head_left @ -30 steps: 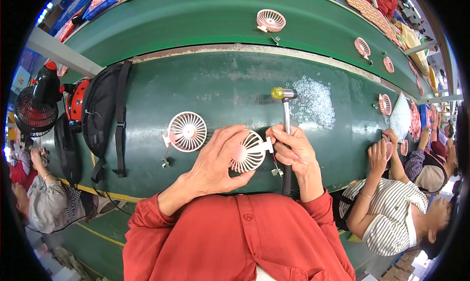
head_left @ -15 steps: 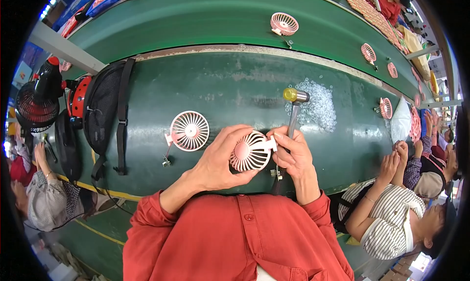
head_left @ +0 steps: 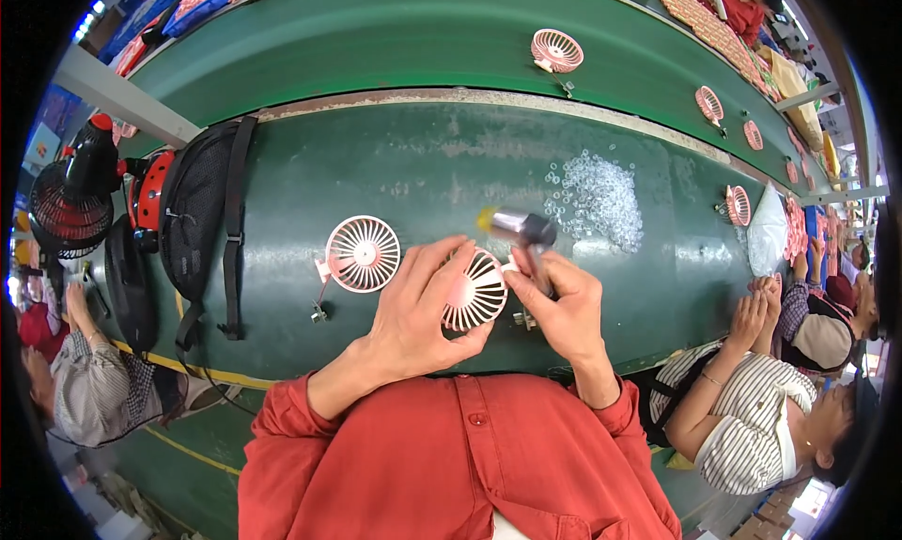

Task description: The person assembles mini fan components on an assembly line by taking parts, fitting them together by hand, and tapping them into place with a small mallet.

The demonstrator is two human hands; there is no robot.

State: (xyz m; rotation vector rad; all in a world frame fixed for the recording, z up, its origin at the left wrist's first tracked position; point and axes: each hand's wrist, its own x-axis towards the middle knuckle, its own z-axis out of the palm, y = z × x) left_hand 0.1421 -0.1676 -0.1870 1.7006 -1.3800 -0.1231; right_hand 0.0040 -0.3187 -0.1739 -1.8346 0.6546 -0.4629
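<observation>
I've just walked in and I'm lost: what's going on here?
A person in a red shirt holds a pale pink, round, slatted fan head in the left hand. The right hand, close beside it, grips a yellow-tipped hammer with a shiny metal head, blurred in the picture. A second round, slatted pink-and-white fan head lies on the green tabletop to the left, and a heap of small clear rings lies beyond the right hand.
</observation>
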